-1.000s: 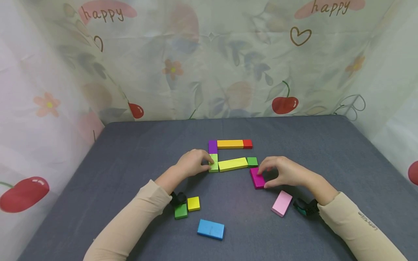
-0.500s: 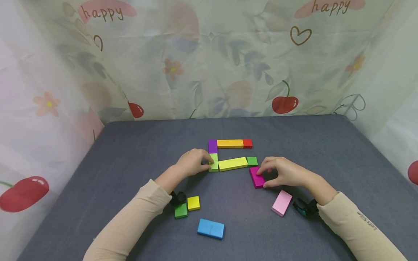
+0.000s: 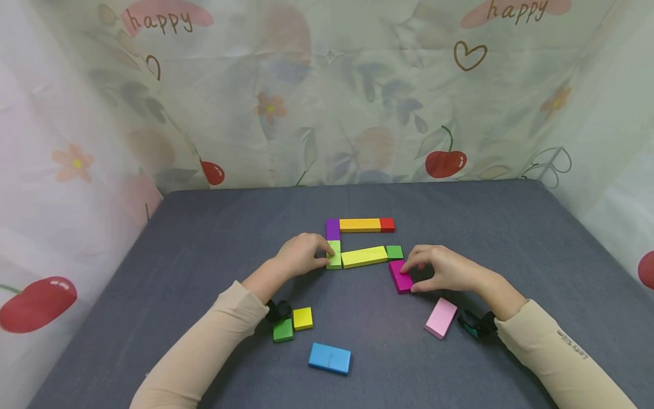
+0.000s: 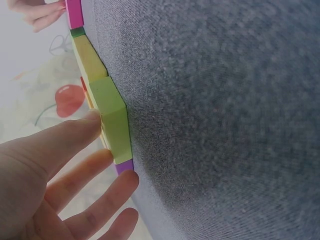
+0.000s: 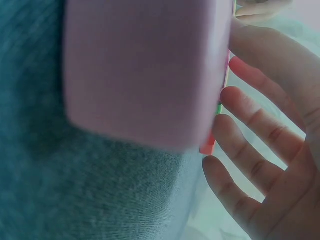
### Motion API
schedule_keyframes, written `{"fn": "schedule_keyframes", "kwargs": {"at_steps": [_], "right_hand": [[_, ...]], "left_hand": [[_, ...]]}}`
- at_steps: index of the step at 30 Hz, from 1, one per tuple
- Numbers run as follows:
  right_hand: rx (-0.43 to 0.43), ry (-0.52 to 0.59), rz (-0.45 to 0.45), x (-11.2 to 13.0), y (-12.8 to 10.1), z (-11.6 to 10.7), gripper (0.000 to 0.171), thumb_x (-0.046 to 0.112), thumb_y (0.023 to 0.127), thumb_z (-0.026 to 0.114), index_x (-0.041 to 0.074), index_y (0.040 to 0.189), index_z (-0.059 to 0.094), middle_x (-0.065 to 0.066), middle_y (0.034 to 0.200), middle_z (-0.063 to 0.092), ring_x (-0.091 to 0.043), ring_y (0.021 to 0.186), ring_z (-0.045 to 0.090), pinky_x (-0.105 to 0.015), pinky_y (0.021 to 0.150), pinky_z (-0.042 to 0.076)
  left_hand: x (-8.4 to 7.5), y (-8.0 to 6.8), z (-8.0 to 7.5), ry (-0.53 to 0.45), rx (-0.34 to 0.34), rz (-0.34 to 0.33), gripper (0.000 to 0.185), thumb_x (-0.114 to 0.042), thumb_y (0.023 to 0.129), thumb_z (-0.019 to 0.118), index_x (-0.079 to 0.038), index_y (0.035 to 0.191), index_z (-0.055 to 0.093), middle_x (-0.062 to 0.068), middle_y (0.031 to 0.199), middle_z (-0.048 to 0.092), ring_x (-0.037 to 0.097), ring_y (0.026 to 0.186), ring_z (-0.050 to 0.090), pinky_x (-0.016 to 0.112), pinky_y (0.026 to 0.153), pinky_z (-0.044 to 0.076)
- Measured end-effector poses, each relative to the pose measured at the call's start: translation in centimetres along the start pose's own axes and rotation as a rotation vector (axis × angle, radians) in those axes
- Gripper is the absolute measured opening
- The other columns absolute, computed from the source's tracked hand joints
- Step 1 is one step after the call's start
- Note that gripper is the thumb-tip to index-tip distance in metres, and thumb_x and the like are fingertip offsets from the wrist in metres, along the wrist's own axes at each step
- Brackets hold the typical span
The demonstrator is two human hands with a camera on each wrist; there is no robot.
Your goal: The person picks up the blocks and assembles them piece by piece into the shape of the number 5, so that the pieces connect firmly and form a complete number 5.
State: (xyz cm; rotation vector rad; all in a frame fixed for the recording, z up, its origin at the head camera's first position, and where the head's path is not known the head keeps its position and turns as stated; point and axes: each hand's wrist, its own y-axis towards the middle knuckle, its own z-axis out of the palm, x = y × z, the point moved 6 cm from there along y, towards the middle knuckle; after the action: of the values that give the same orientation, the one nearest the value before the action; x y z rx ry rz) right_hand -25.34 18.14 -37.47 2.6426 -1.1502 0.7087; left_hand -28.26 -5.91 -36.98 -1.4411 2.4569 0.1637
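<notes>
My left hand (image 3: 305, 254) holds a light green block (image 3: 336, 262), thumb and index finger on it; the left wrist view shows the thumb touching the block's edge. Above this block lies a purple block (image 3: 332, 229). A long yellow block (image 3: 364, 257) runs right from the light green one, slightly slanted, ending at a small green block (image 3: 394, 252). My right hand (image 3: 442, 269) grips a magenta block (image 3: 400, 277) between thumb and index finger, tilted just below the green one. A pink block (image 5: 135, 70) largely hides the magenta block in the right wrist view.
An orange-yellow block (image 3: 360, 225) and a red block (image 3: 387, 225) extend right from the purple one. Nearer lie a yellow square block (image 3: 303, 318), a green block (image 3: 283, 330) beside the left wrist, and a blue block (image 3: 329, 358). A printed curtain (image 3: 337, 113) surrounds the grey table (image 3: 230, 216).
My right hand has slid the magenta block slightly left and away from me, closer to the small green block. The left hand stays on the light green block without visible movement.
</notes>
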Motion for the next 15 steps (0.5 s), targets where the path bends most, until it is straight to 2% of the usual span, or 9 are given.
{"fn": "schedule_keyframes", "kwargs": {"at_steps": [15], "right_hand": [[0.000, -0.002, 0.002, -0.25, 0.13, 0.10, 0.029, 0.025, 0.076, 0.077, 0.020, 0.104, 0.070, 0.006, 0.103, 0.062, -0.012, 0.089, 0.057, -0.029, 0.079, 0.051]], "left_hand": [[-0.01, -0.02, 0.03, 0.001, -0.003, -0.001, 0.020, -0.019, 0.084, 0.069, -0.017, 0.104, 0.073, 0.000, 0.111, 0.069, 0.018, 0.109, 0.062, 0.035, 0.094, 0.049]]}}
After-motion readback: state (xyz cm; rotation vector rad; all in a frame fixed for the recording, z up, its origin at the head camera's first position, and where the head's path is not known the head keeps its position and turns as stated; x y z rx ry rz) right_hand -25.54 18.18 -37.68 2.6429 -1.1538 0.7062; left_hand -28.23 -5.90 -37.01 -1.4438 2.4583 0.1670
